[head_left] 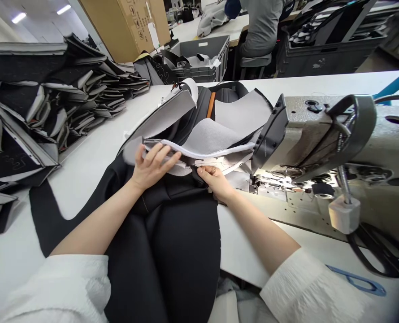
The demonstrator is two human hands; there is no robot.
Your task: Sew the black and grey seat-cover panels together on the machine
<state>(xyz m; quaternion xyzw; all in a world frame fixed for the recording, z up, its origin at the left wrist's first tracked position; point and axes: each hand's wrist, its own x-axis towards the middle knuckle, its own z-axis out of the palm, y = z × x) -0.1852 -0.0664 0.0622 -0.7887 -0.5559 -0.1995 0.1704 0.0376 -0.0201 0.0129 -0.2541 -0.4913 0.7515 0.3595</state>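
Observation:
A large black sewn cover (186, 233), perhaps a seat cover, drapes over the white worktable and its front edge. Its far part is folded up, with grey mesh-backed panels (213, 137) and a white edging strip (199, 154) facing up. My left hand (154, 166) lies across the layered edges left of centre, fingers stretched and spread on the fabric. Close to the sewing machine (320, 143), my right hand (217, 181) pinches the black fabric edge between thumb and forefinger. An orange strip (210, 105) shows among the folds.
Stacked black and grey panels (75, 94) line the left. Behind are a cardboard box (128, 27), a grey crate (202, 58) and a seated person (262, 27). Black-handled scissors (370, 251) and a blue tool (361, 280) lie at the right.

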